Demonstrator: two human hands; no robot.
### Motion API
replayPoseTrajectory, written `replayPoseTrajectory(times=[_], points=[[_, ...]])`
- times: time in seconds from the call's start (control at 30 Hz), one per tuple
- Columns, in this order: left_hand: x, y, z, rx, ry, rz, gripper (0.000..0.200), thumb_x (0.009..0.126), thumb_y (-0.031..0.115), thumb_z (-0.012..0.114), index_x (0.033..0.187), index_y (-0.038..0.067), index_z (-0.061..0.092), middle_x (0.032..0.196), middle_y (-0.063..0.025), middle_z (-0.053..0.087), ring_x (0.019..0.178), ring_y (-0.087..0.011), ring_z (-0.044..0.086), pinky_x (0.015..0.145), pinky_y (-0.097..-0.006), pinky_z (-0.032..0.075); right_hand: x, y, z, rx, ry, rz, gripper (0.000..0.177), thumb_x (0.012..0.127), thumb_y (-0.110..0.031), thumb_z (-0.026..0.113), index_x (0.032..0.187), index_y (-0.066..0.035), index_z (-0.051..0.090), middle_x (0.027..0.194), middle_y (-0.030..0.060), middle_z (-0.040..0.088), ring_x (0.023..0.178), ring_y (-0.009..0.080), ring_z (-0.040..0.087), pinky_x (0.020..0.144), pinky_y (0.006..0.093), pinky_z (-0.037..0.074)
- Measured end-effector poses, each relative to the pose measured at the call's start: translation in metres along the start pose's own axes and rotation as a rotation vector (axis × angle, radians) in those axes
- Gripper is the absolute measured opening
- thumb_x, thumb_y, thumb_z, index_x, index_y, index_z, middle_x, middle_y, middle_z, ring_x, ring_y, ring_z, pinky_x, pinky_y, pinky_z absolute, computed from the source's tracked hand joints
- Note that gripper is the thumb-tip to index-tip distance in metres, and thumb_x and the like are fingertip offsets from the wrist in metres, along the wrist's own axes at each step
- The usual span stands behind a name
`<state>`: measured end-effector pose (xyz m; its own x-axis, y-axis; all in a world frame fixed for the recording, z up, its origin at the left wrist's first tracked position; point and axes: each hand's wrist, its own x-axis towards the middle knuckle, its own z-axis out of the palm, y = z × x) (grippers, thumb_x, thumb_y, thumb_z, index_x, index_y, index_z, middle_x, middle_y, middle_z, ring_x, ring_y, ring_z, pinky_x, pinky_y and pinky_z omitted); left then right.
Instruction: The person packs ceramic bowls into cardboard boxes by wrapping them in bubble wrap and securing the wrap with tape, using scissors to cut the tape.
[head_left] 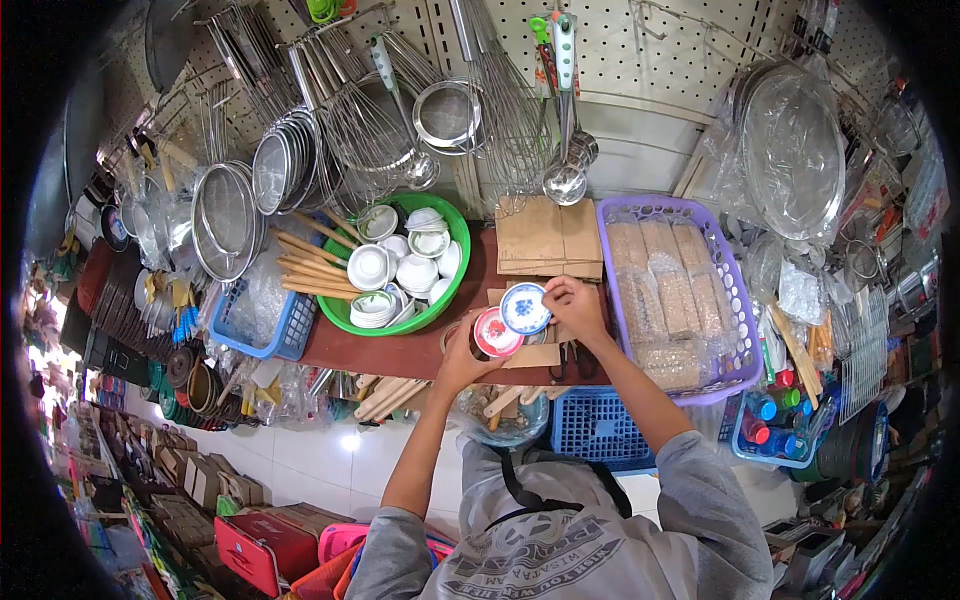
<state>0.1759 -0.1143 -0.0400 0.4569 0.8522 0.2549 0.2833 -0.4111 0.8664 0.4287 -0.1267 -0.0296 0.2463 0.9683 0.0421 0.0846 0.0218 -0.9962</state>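
Observation:
My left hand point(462, 358) is wrapped round a small round dish point(498, 333) with a pink-red rim and a red pattern on a white centre. Between the fingertips of my right hand point(575, 303) is a small white dish point(526, 309) with a blue pattern, pinched at its right edge. The blue dish slightly overlaps the red one in this view. Both are held over the brown shelf point(420, 352), where flat cardboard pieces point(540, 357) lie partly hidden beneath them. Dark-handled scissors point(572, 362) rest just below my right wrist.
A green basin point(456, 215) of white bowls and wooden-handled tools stands left. A purple basket point(752, 345) of bubble-wrapped packs is at right, beside stacked cardboard point(545, 235). Whisks point(500, 120) and ladles point(566, 180) hang above; a blue crate point(600, 425) sits below.

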Motion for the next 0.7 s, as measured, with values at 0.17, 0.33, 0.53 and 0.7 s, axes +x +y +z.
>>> replayPoseTrajectory(times=[0.17,0.33,0.53,0.7], points=[[-0.003,0.006,-0.001,0.036,0.02,0.008,0.09,0.061,0.022,0.093,0.136,0.007,0.047,0.13,-0.0147,0.058,0.123,-0.0317,0.056,0.105,-0.0435,0.045,0.001,-0.005,-0.011,-0.241,0.119,-0.053,0.019,0.08,-0.01,0.075,0.095,-0.001,0.068,0.076,0.0061,0.071,0.063,0.0112,0.068,0.055,0.026,0.055],[-0.002,0.001,0.0,0.08,0.037,0.035,0.092,0.06,0.021,0.093,0.137,0.006,0.045,0.131,-0.016,0.057,0.121,-0.0313,0.057,0.105,-0.0426,0.045,0.001,-0.003,-0.007,-0.429,0.132,-0.184,0.021,0.077,-0.013,0.075,0.094,-0.002,0.069,0.074,0.0077,0.071,0.06,0.0129,0.068,0.059,0.0285,0.055],[-0.003,0.002,0.0,0.025,0.031,0.0,0.093,0.061,0.02,0.092,0.137,0.005,0.042,0.131,-0.0158,0.056,0.123,-0.0297,0.056,0.105,-0.0421,0.044,-0.002,-0.007,-0.008,-0.458,0.11,-0.128,0.023,0.077,-0.016,0.078,0.094,-0.004,0.07,0.077,0.0099,0.073,0.065,0.0189,0.071,0.064,0.032,0.056],[-0.005,-0.02,0.006,-0.097,0.084,-0.006,0.087,0.063,0.017,0.09,0.135,0.005,0.043,0.129,-0.0137,0.058,0.122,-0.0273,0.057,0.103,-0.042,0.046,0.001,0.001,-0.009,-0.486,0.136,-0.107,0.023,0.077,-0.017,0.078,0.095,-0.005,0.07,0.078,0.0099,0.073,0.067,0.0209,0.072,0.066,0.0336,0.056]])
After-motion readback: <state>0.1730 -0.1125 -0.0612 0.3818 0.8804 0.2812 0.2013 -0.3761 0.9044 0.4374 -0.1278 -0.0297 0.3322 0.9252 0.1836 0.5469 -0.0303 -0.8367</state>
